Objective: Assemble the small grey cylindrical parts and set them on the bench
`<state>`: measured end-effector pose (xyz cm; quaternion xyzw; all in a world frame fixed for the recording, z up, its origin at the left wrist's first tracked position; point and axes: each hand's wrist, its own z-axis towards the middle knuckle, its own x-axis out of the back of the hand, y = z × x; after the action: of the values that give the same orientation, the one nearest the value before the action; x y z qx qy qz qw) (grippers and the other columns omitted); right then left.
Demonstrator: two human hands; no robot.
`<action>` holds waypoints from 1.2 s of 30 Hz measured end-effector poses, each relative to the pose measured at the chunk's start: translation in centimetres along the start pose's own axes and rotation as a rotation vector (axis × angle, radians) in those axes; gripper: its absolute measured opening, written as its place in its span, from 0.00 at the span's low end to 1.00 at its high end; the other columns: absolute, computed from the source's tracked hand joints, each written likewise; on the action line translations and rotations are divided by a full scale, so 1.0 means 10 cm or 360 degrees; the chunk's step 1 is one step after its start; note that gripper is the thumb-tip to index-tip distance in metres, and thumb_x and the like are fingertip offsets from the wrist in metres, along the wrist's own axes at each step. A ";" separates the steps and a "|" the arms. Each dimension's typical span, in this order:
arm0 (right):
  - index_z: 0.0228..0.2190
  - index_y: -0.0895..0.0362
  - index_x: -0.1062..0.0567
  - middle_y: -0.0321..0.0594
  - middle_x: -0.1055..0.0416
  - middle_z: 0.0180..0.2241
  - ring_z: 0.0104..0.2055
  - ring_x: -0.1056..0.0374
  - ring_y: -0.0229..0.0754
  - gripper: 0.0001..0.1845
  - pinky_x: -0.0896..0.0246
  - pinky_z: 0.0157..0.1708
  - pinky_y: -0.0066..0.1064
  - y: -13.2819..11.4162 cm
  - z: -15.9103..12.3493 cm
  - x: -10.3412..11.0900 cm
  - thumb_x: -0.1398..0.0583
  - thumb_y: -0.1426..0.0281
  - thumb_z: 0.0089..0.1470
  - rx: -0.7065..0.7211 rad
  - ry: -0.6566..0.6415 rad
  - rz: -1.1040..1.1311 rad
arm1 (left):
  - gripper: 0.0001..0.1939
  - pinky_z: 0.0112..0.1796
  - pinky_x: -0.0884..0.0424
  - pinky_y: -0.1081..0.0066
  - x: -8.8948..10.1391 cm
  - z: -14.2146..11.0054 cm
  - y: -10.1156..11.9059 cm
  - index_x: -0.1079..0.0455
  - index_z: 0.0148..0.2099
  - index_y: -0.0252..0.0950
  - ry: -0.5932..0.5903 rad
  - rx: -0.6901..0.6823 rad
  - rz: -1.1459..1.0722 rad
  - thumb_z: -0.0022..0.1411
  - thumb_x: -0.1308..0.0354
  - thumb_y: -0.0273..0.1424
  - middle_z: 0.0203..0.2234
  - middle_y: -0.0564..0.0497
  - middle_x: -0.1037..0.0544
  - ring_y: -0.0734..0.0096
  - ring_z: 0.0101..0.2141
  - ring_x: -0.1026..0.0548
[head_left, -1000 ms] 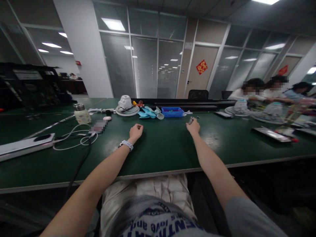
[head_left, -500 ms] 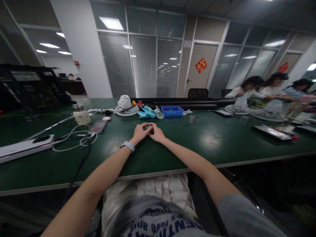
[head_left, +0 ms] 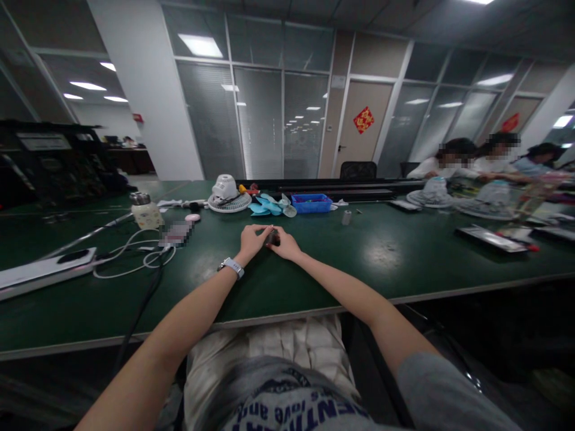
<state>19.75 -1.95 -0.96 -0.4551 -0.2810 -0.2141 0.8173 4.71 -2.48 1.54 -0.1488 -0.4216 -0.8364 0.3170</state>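
Over the green table, my left hand [head_left: 251, 241] and my right hand [head_left: 288, 245] meet at the fingertips around a small dark metal part [head_left: 273, 237]. It has a reddish bit low on its side; the fingers cover most of it, so its exact kind is unclear. My right hand grips it from the right, its fingers curled round it. From the left, the thumb and fingers of my left hand close on its upper edge. Beyond my right hand stands a small grey metal cylinder [head_left: 346, 218].
Behind my hands lie a white fan housing with its grille [head_left: 224, 190], light blue fan blades [head_left: 266, 206] and a blue tray [head_left: 311, 203] of small parts. A bottle [head_left: 146, 212], white cables and a power strip [head_left: 49, 267] are at left. Several people sit at far right.
The part has turned in my fingers, showing a darker side now instead of a shinier face. My left fingers have shifted slightly on it. The view has moved a little.
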 end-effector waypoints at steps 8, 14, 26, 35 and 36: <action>0.52 0.50 0.35 0.40 0.25 0.44 0.46 0.28 0.46 0.29 0.34 0.47 0.38 -0.08 -0.04 0.05 0.33 0.67 0.49 -0.0029 0.0014 -0.0051 | 0.19 0.44 0.31 0.68 0.03 0.05 -0.12 0.20 0.42 0.39 -0.0015 0.0253 0.0044 0.60 0.44 0.45 0.39 0.47 0.19 0.60 0.41 0.23; 0.52 0.53 0.34 0.42 0.25 0.45 0.46 0.28 0.46 0.27 0.35 0.45 0.36 -0.09 -0.05 0.05 0.36 0.61 0.52 -0.0028 0.0022 -0.0109 | 0.15 0.46 0.33 0.63 -0.02 0.06 -0.33 0.20 0.41 0.43 -0.0319 0.0386 0.0407 0.58 0.42 0.43 0.39 0.45 0.18 0.54 0.44 0.26; 0.51 0.57 0.33 0.51 0.28 0.47 0.51 0.35 0.52 0.21 0.49 0.50 0.42 0.28 -0.02 0.85 0.43 0.62 0.59 -0.0732 0.0631 -0.0786 | 0.19 0.49 0.37 0.60 0.05 0.05 -0.25 0.20 0.44 0.47 -0.0513 0.0440 0.0537 0.58 0.44 0.49 0.43 0.49 0.20 0.50 0.48 0.31; 0.50 0.64 0.36 0.59 0.30 0.49 0.55 0.39 0.56 0.21 0.53 0.53 0.46 1.08 -0.29 1.62 0.41 0.69 0.56 -0.1510 0.1251 -0.0834 | 0.19 0.49 0.36 0.59 0.03 0.04 -0.26 0.20 0.44 0.47 -0.0497 0.0436 0.0514 0.58 0.44 0.49 0.43 0.48 0.20 0.50 0.48 0.31; 0.50 0.64 0.36 0.60 0.31 0.49 0.56 0.39 0.56 0.22 0.54 0.54 0.46 1.11 -0.29 1.63 0.41 0.69 0.56 -0.1556 0.1278 -0.0816 | 0.19 0.49 0.36 0.59 0.03 0.04 -0.27 0.20 0.44 0.47 -0.0496 0.0429 0.0506 0.58 0.44 0.49 0.43 0.48 0.20 0.50 0.48 0.31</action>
<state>39.48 -0.49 1.52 -0.5763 0.0741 -0.6556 0.4822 2.69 -1.06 0.30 -0.2968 -0.5444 -0.6792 0.3927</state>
